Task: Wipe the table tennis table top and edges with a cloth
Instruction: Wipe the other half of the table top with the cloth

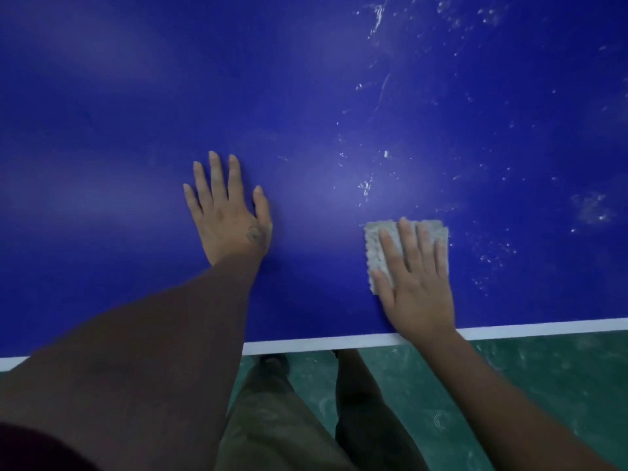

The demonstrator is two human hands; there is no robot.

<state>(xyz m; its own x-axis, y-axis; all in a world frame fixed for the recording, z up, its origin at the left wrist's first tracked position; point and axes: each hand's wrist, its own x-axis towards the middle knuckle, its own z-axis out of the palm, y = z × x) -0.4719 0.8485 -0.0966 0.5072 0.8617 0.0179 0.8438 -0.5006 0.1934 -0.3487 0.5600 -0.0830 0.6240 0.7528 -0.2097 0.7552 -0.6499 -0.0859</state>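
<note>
Below the near edge, a green floor [509, 385] and two trouser legs [272, 419] showed. Past the white edge line [339, 344] of the blue desk [306, 96], the right hand [418, 287] lay flat, its straight, spread fingers pressing one pale folded cloth [375, 246] just inside that edge. The cloth looked nearly square, with its sides roughly parallel to the edge, and the hand hid its long axis. Apart to its left, the left hand [227, 212] rested flat with fingers spread, holding nothing. Farther off, white specks [367, 188] dotted the desk.

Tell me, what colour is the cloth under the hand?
The cloth is pale grey-beige, seen best in the head view, under the right hand.
</note>
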